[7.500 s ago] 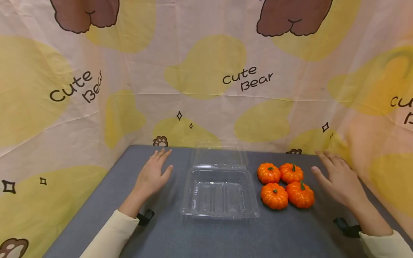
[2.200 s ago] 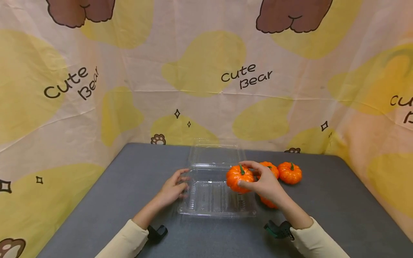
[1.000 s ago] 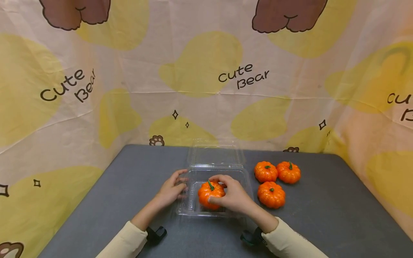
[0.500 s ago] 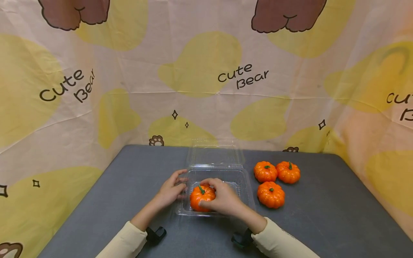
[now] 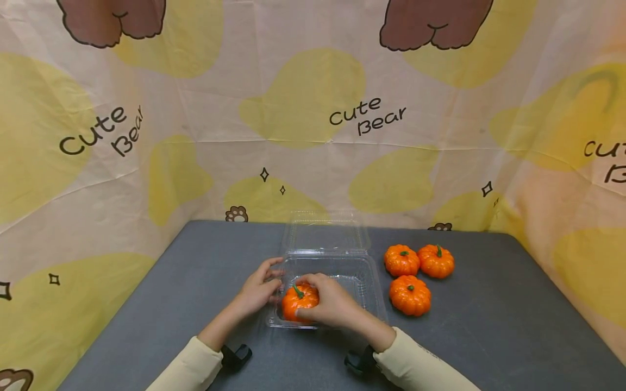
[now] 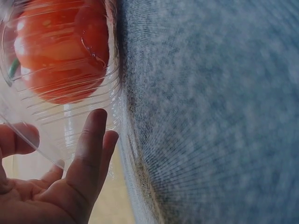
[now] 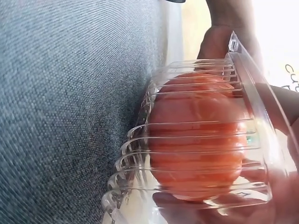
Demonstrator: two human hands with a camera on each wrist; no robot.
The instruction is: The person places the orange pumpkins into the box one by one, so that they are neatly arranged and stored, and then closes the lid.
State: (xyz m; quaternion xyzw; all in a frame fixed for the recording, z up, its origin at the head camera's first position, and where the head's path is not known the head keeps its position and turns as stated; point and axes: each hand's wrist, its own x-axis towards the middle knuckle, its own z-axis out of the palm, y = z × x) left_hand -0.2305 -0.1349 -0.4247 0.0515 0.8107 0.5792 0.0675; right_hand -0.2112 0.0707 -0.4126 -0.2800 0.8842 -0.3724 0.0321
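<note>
My right hand grips a small orange pumpkin with a green stem, thumb on the near side and fingers over the far side. That pumpkin sits low in the left front part of a clear plastic clamshell container, whose lid is folded back. At the container's left wall is my left hand, its fingers spread and fairly straight; in the left wrist view, the fingers lie along the outside of the ribbed wall. Through the plastic, the right wrist view shows the pumpkin close to the wall.
On the grey tabletop, right of the container, stand three more orange pumpkins: one at back left, one at back right and one in front. A printed cloth hangs behind and along the sides.
My right hand has taken one pumpkin from the group on the right, brought it left into the container and down toward its left front corner. My left hand has come to the container's left side.
</note>
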